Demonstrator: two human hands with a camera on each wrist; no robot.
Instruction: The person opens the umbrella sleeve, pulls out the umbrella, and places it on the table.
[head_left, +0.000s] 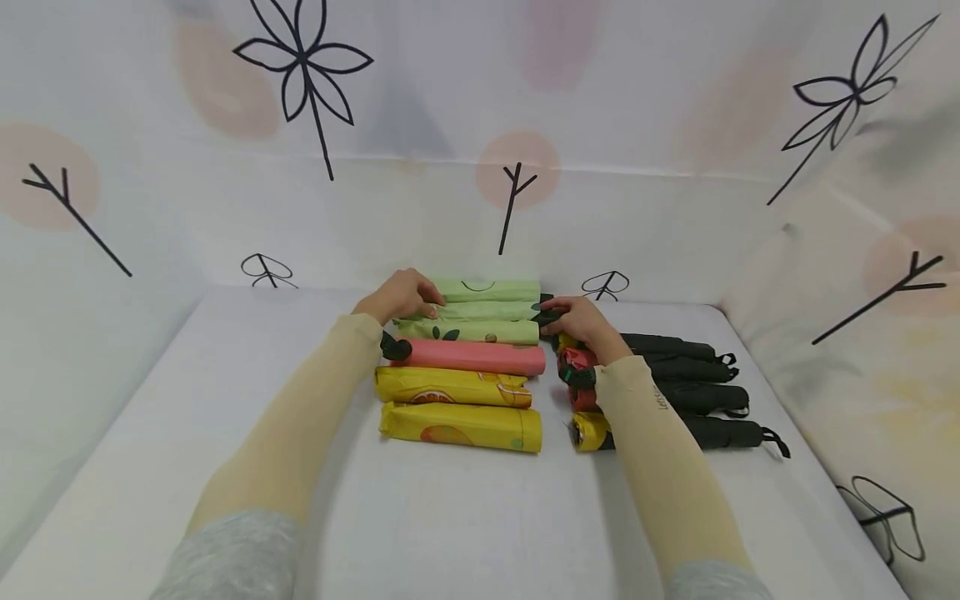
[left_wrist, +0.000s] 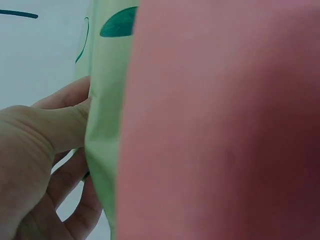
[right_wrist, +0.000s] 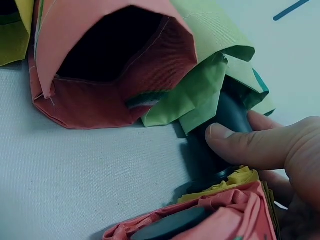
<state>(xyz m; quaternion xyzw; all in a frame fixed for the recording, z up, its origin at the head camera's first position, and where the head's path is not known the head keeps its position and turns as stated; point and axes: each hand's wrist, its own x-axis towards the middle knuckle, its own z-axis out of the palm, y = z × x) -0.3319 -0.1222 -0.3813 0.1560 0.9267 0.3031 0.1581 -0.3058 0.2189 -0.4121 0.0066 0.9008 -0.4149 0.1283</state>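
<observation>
A light green umbrella sleeve (head_left: 487, 311) lies among other green sleeves at the back of the table. My left hand (head_left: 405, 296) grips a green sleeve (left_wrist: 106, 115) near its left end, with thumb and fingers around the fabric. At the right end, my right hand (head_left: 581, 321) pinches a smooth black umbrella handle (right_wrist: 212, 150) between thumb and fingers. That handle sits partly inside the green sleeve's mouth (right_wrist: 220, 75). In front lies a pink sleeve (head_left: 472, 357), its open end facing right.
Two yellow sleeves (head_left: 453, 387) lie in front of the pink one. Right of the sleeves, several folded black umbrellas (head_left: 701, 398) with red and yellow ends lie in a row, partly under the right forearm. A patterned cloth wall (head_left: 420, 217) stands behind the table.
</observation>
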